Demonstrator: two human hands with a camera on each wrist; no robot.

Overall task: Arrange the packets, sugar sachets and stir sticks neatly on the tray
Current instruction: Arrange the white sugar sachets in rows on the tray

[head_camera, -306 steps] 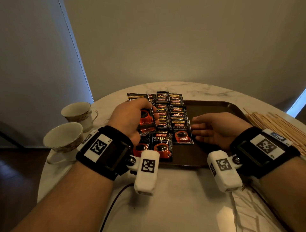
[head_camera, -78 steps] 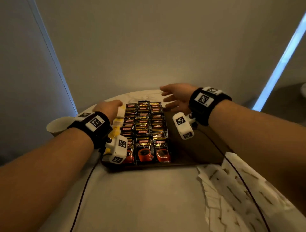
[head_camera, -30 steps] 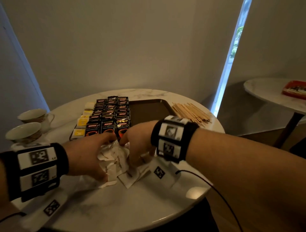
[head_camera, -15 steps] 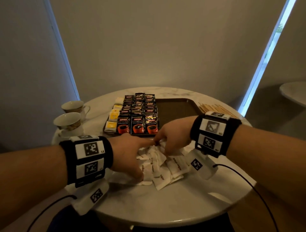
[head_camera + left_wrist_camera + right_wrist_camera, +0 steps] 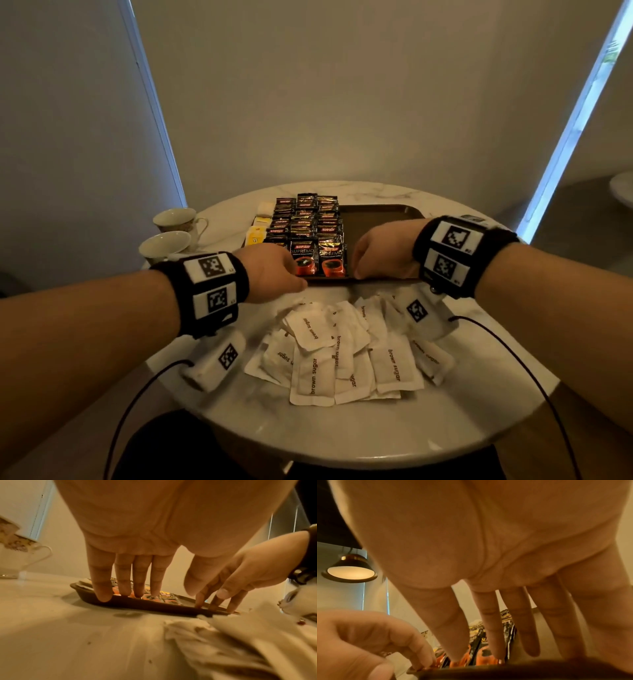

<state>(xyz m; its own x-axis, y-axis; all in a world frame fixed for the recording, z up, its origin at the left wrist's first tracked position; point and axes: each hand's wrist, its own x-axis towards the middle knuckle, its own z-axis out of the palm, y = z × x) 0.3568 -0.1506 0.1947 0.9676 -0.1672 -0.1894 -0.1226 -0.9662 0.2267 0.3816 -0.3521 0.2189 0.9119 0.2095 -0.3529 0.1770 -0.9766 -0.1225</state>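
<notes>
A brown tray (image 5: 376, 219) lies on the round marble table, with rows of black-and-red coffee packets (image 5: 305, 233) filling its left half. White brown-sugar sachets (image 5: 342, 353) lie in a loose overlapping pile on the table in front of the tray. My left hand (image 5: 274, 270) sets straight fingers (image 5: 102, 596) on the tray's near rim (image 5: 154, 605) at the left. My right hand (image 5: 376, 257) touches the same rim further right, its fingers (image 5: 494, 642) pointing down beside the packets. Neither hand holds anything. No stir sticks show.
Yellow tea packets (image 5: 255, 234) line the tray's left edge. Two teacups (image 5: 174, 219) stand on saucers at the table's left. The tray's right half is bare. Cables run from both wristbands over the table's near edge. A lamp (image 5: 349, 572) hangs overhead.
Both hands have let go of the sugar sachet pile and moved forward to the tray's near rim. The sachets now lie spread on the table.
</notes>
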